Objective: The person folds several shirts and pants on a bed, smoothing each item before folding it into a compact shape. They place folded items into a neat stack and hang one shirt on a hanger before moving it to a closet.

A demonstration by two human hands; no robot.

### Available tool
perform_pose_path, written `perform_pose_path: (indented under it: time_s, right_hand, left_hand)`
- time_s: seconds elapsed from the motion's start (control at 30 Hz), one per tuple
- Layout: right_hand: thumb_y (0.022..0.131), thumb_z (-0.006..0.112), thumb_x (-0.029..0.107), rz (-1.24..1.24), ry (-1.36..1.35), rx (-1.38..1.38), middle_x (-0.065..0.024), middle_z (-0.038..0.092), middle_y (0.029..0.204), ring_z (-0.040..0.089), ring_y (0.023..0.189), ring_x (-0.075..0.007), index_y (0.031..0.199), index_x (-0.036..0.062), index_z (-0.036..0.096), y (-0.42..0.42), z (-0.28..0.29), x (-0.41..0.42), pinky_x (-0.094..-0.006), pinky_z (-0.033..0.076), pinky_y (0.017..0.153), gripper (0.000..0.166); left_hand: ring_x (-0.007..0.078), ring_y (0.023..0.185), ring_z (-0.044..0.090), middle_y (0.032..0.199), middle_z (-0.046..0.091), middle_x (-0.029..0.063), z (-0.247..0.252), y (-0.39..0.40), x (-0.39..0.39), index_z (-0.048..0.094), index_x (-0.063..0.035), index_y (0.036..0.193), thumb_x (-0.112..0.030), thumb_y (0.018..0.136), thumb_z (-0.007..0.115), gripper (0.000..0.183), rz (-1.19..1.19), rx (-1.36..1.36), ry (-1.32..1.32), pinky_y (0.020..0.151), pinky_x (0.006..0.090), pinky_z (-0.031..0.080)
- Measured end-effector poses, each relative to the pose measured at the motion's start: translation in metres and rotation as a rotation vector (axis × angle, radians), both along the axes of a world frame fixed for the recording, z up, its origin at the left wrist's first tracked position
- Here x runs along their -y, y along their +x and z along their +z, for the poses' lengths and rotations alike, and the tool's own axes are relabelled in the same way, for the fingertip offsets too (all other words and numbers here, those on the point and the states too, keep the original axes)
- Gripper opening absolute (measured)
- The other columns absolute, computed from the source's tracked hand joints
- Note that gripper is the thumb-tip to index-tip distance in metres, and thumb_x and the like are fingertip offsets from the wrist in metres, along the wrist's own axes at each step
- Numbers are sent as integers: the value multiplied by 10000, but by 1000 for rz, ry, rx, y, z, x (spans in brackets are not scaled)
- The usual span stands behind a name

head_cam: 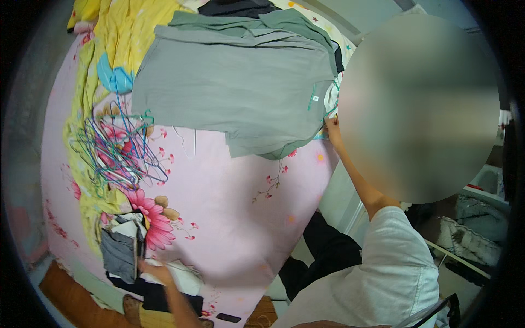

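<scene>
A grey-green T-shirt [233, 82] lies spread on the bed, its neck toward the right, where a small white label shows. At that neck edge, beside thin green lines, is my right hand [331, 123], its fingertips close together. What lies between them is too small to make out. My left hand [155, 271], blurred, is at the lower left against a pile of folded clothes with a grey garment [119, 254] on top. White cloth [184, 276] and black cloth [154, 295] lie around it. Whether the left fingers grip anything is unclear.
Tangled wire hangers [121, 151] lie on the pink floral bedsheet [242, 229]. One white hanger [188, 143] pokes from under the T-shirt. Yellow cloth [127, 28] runs along the left side, near a light-blue item [115, 78]. A dark phone-like object [228, 317] lies near the bed's edge. A blurred disc covers the upper right.
</scene>
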State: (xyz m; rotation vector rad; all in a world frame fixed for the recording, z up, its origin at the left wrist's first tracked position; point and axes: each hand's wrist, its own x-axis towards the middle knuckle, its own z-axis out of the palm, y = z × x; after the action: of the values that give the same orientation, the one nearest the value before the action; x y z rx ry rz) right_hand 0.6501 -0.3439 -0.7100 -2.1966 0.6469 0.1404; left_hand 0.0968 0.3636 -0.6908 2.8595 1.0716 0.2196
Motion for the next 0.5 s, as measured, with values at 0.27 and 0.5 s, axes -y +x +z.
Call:
perform_pose_path:
  time_s: [0.27,0.5]
  right_hand:
    - [906,583,436,35,-390,-324,-287,727,1121,703,1079,-443,1055,-37,721,50,56,-24,-523,543,931,515]
    - [934,586,101,24,41,91,-190,728,1055,736,889,-304,1180,11,626,29,26,21,-433,583,731,265]
  left_hand:
    - [493,1458,356,1571,345,301,98,-55,443,450,-71,1513,-539,832,789,893,-362,-678,-817,1089,716,368]
    - [406,1236,608,1550,348,306,185,-13,455,484,28,1440,-358,850,835,788,64,-578,-1023,992,461,551]
